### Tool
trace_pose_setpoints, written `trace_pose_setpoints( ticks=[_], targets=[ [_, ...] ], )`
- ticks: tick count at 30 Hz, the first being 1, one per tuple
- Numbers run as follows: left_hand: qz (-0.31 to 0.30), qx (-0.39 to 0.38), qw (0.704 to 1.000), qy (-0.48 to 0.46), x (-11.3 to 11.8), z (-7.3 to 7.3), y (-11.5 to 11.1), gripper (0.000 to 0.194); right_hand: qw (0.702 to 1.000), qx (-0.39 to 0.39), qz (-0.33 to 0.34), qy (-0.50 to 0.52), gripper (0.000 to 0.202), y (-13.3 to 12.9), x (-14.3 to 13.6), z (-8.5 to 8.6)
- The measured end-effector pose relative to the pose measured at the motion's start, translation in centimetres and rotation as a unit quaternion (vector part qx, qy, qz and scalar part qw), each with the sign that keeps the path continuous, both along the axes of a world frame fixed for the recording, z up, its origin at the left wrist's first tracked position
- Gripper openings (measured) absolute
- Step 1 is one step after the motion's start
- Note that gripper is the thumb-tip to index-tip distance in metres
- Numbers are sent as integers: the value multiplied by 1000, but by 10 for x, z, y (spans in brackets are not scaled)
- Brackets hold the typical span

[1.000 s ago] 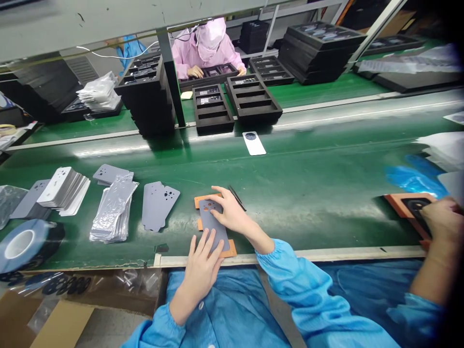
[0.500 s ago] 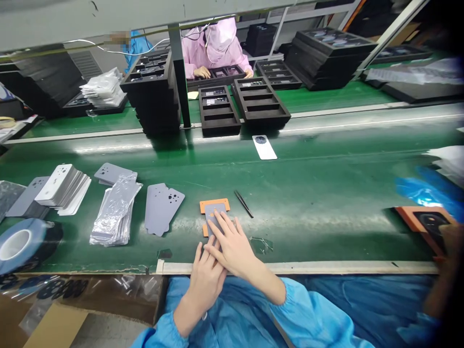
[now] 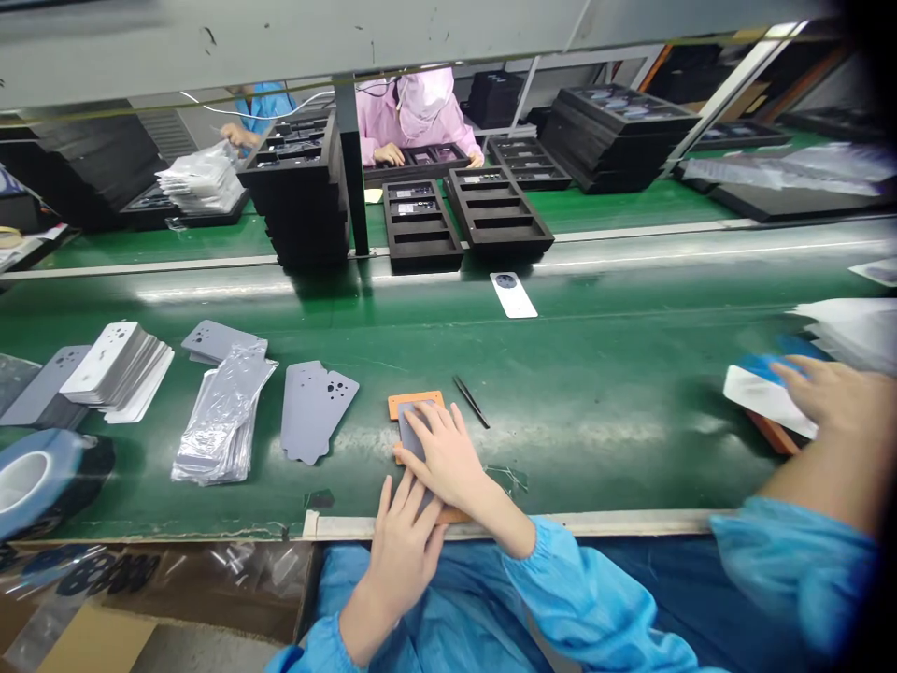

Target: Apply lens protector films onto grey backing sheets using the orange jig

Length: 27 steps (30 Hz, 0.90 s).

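Gray phone back panel (image 3: pixel 407 434) lies at six o'clock on an orange fixture (image 3: pixel 413 397); the right hand (image 3: pixel 448 458), loosely spread, has come from beyond its top edge onto its upper face, left hand (image 3: pixel 401 547) extended below, neither gripping: apparently pressing it flat. Tweezers (image 3: pixel 472 403) lie at one o'clock.

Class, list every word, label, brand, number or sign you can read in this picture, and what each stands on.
None can be read.
Pale labels in the black tray: too small to read.
Gray panel under the right hand: no lettering shows on its visible part.
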<state>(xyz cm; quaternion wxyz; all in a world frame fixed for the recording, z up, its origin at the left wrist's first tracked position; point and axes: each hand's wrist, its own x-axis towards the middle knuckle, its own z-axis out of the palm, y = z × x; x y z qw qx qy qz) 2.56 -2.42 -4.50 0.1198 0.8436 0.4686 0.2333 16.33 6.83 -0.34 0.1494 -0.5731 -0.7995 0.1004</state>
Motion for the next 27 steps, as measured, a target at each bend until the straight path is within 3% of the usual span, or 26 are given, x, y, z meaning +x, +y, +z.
trace_pose_setpoints(
  ticks=[4, 7, 10, 13, 16, 20, 23, 27],
  targets=[
    [-2, -65, 995, -76, -2, 3, 0, 63, 996, 18, -67, 59, 50, -21, 22, -11],
    [32, -124, 964, -233, -4, 6, 1, 38, 992, -14, -71, 104, 53, -36, 30, -18],
    [111, -168, 895, -399, -7, 12, 6, 25, 986, -41, -71, 144, 56, -45, 28, -12],
    [175, -228, 817, -500, -12, 19, 16, 38, 976, -49, -65, 201, 57, -51, 21, 9],
    [205, -303, 731, -576, -18, 23, 26, 49, 959, -106, 3, 261, 54, -55, 13, 31],
    [225, -369, 631, -645, -27, 25, 33, 60, 954, -147, 18, 261, 48, -52, 6, 38],
    [233, -357, 601, -676, -32, 26, 36, 66, 949, -184, -5, 257, 51, -44, 1, 30],
    [226, -338, 595, -693, -41, 26, 40, 67, 887, -290, 9, 359, 54, -21, -7, 16]
  ],
)
